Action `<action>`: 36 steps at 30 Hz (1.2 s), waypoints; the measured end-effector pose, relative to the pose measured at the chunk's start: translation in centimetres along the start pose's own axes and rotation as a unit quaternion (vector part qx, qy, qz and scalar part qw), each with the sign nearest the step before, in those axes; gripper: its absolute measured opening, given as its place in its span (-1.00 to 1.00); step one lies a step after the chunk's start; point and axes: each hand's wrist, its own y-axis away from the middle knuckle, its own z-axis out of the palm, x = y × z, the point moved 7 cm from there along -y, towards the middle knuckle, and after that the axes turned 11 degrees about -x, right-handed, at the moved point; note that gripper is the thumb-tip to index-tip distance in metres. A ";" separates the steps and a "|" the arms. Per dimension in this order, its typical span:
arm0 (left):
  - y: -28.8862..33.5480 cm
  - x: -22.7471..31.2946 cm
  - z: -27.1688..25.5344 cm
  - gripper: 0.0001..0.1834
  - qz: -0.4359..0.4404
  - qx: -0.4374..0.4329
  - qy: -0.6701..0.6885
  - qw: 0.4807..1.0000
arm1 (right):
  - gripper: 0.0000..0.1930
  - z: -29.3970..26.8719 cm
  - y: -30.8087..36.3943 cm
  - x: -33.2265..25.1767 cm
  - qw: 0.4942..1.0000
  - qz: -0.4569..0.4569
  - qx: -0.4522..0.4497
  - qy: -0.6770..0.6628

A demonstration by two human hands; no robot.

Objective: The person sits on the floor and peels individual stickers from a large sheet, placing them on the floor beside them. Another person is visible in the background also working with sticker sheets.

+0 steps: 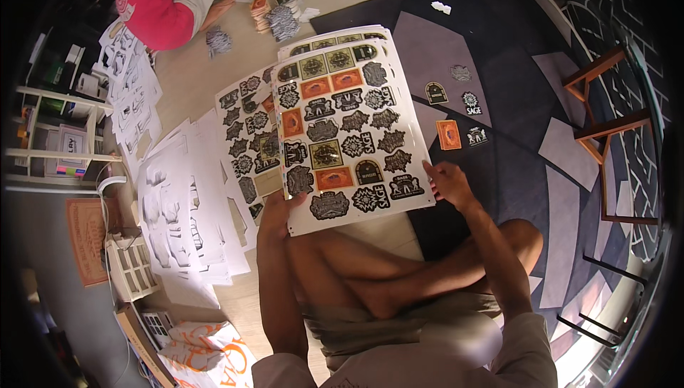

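A white sticker sheet point(335, 131), printed with black, orange and olive-gold stickers, is held up over my crossed legs. Behind its top edge shows another sheet point(370, 30) of the same kind. My left hand point(281, 210) grips the lower left edge, thumb on the front. At the lower right edge my right hand point(449, 183) pinches the sheet between thumb and fingers. Partly hidden behind it on the left lies a further sticker sheet point(234, 130). Loose stickers lie to the right on the carpet, among them an orange card-shaped one point(448, 135) and a black arch-shaped one point(435, 94).
Overlapping white paper sheets point(167, 210) with cut-outs spread on the left floor. Small sticker stacks point(283, 23) stand farther off, near a person in a pink shirt point(153, 3). A wooden chair frame point(605, 131) borders the right; a white shelf point(57, 149) the left.
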 end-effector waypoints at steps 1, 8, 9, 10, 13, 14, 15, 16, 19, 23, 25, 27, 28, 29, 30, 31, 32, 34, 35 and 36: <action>0.4 0.1 -0.3 -0.65 -0.007 0.001 -0.005 1.000 | -0.64 0.9 0.4 0.2 0.999 0.003 -0.016 -0.039; 0.1 0.7 -0.4 -0.51 -0.014 -0.025 0.011 1.000 | -0.66 3.6 0.6 -0.3 0.966 -0.040 -0.128 -0.221; 0.0 0.8 -0.5 -0.50 -0.008 -0.021 0.013 1.000 | -0.66 3.7 0.4 -0.6 0.956 -0.051 -0.152 -0.247; -0.2 0.8 -0.6 -0.52 -0.006 -0.031 0.021 0.999 | -0.65 3.7 0.2 -1.1 0.944 -0.064 -0.178 -0.270; -0.9 0.6 -1.2 -0.58 -0.009 -0.063 0.048 0.997 | -0.70 3.5 -0.9 -2.0 0.943 -0.064 -0.194 -0.264; -1.5 0.7 -1.5 -0.59 -0.014 -0.075 0.058 0.995 | -0.71 3.0 -1.4 -1.8 0.963 -0.033 -0.148 -0.223; -2.1 0.6 -2.0 -0.60 -0.024 -0.069 0.062 0.995 | -0.72 3.4 -1.8 -2.2 0.955 -0.035 -0.164 -0.245; -3.1 0.6 -2.1 -0.61 -0.030 -0.064 0.038 0.997 | -0.72 3.9 -2.2 -2.5 0.950 -0.034 -0.165 -0.263; -4.9 0.8 -2.2 -0.62 -0.034 -0.057 0.058 0.996 | -0.64 4.8 -3.2 -3.4 0.944 -0.039 -0.181 -0.275; -6.3 1.1 -2.0 -0.59 -0.047 -0.030 -0.002 0.998 | -0.59 5.2 -3.9 -3.9 0.935 -0.064 -0.189 -0.294; -6.7 0.8 -2.0 -0.63 -0.041 0.014 -0.047 0.998 | -0.57 5.6 -4.0 -3.9 0.929 -0.091 -0.190 -0.305; -7.1 0.4 -1.9 -0.66 -0.046 0.046 -0.071 0.995 | -0.57 6.0 -4.4 -3.8 0.948 -0.117 -0.145 -0.257; -7.1 0.4 -1.9 -0.72 -0.029 0.064 -0.098 0.993 | -0.57 6.0 -4.4 -3.8 0.956 -0.135 -0.121 -0.230; -7.0 0.7 -1.9 -0.70 -0.004 0.070 -0.121 0.990 | -0.56 5.8 -4.4 -3.8 0.965 -0.139 -0.092 -0.200; -7.0 1.1 -1.9 -0.67 0.012 0.071 -0.151 0.986 | -0.57 5.7 -4.3 -4.0 0.963 -0.158 -0.084 -0.199; -6.9 1.5 -2.1 -0.65 0.020 0.080 -0.180 0.980 | -0.57 5.6 -4.3 -4.1 0.961 -0.162 -0.093 -0.206; -6.9 1.6 -1.8 -0.53 0.046 0.050 -0.075 0.995 | -0.57 5.3 -4.3 -4.2 0.961 -0.153 -0.098 -0.208; -7.0 2.3 -1.9 -0.46 0.031 0.022 -0.068 0.997 | -0.56 4.8 -4.5 -4.8 0.952 -0.137 -0.144 -0.231; -7.1 2.9 -1.8 -0.43 0.032 0.004 -0.061 0.998 | -0.56 4.6 -4.7 -5.4 0.941 -0.129 -0.183 -0.252; -7.2 3.3 -2.0 -0.51 0.033 0.016 -0.072 0.997 | -0.56 4.5 -5.1 -5.7 0.935 -0.107 -0.203 -0.271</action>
